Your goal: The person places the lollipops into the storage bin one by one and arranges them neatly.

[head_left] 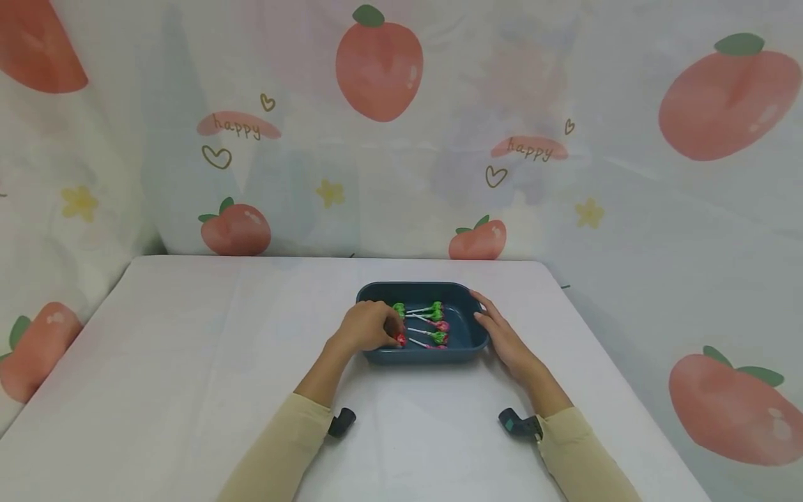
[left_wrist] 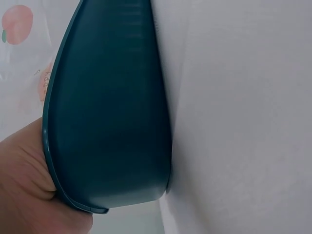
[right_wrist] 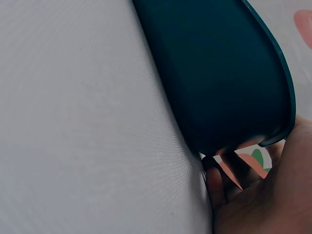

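A dark blue-green plastic tray stands on the white table, with several lollipops in green, pink and red wrappers lying inside it. Over the tray's left end, my left hand reaches in and pinches a red lollipop between thumb and fingers. The left wrist view shows part of that hand behind the tray's rim; its fingertips are hidden there. My right hand holds the tray's right end, thumb over the rim. In the right wrist view its fingers lie against the outer end wall.
White cloth covers the table around the tray. Behind it hangs a pale curtain printed with peaches, hearts and flowers. A dark camera mount is on each wrist, the left one and the right one above the table.
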A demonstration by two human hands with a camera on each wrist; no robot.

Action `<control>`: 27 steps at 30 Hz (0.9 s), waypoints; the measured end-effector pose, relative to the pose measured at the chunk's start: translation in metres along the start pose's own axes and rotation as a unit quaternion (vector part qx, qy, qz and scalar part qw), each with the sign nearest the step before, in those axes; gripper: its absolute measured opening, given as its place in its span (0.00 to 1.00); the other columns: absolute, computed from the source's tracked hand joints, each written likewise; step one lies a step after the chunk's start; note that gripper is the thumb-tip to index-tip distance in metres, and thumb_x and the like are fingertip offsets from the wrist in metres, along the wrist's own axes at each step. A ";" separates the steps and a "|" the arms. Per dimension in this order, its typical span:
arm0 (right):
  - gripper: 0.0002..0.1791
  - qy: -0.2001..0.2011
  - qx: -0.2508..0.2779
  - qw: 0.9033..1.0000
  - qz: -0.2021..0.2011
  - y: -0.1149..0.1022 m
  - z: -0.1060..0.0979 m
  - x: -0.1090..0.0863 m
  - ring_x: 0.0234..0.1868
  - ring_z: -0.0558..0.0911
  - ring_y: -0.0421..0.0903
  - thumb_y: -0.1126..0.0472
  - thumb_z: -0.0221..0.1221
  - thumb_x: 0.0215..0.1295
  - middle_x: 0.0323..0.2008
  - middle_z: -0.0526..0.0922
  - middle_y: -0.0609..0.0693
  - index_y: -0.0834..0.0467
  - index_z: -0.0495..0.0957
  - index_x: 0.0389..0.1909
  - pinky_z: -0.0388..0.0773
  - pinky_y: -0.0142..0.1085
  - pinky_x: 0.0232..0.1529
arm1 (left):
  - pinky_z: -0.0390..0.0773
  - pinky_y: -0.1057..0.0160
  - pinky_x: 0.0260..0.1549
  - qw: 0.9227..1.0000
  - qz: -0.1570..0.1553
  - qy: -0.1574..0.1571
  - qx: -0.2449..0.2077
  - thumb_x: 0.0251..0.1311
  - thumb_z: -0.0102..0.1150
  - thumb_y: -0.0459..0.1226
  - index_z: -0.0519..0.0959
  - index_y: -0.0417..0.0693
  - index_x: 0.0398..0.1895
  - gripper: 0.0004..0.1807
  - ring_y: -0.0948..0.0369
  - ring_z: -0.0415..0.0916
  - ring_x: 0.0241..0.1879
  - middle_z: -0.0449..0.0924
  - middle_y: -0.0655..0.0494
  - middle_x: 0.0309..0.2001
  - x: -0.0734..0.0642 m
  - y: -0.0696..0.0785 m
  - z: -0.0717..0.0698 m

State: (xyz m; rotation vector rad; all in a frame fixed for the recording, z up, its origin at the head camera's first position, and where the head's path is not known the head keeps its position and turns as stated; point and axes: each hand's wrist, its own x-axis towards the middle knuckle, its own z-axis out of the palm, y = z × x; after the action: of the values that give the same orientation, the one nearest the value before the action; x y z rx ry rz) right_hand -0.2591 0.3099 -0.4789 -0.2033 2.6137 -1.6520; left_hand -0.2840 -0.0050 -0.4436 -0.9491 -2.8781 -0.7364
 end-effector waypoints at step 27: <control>0.29 0.000 0.010 1.000 -0.002 0.001 0.002 0.002 0.81 0.43 0.62 0.44 0.42 0.84 0.82 0.47 0.52 0.37 0.53 0.82 0.36 0.67 0.72 | 0.76 0.55 0.44 1.000 -0.015 0.016 -0.012 0.51 0.82 0.38 0.89 0.53 0.34 0.09 0.62 0.80 0.35 0.85 0.64 0.29 -0.003 0.006 -0.004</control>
State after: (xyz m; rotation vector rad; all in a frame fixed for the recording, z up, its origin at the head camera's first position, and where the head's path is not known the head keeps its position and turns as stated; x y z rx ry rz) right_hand -0.2607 0.3086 -0.4804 -0.2077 2.5970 -1.6772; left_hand -0.2786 -0.0043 -0.4379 -0.8918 -2.8686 -0.7835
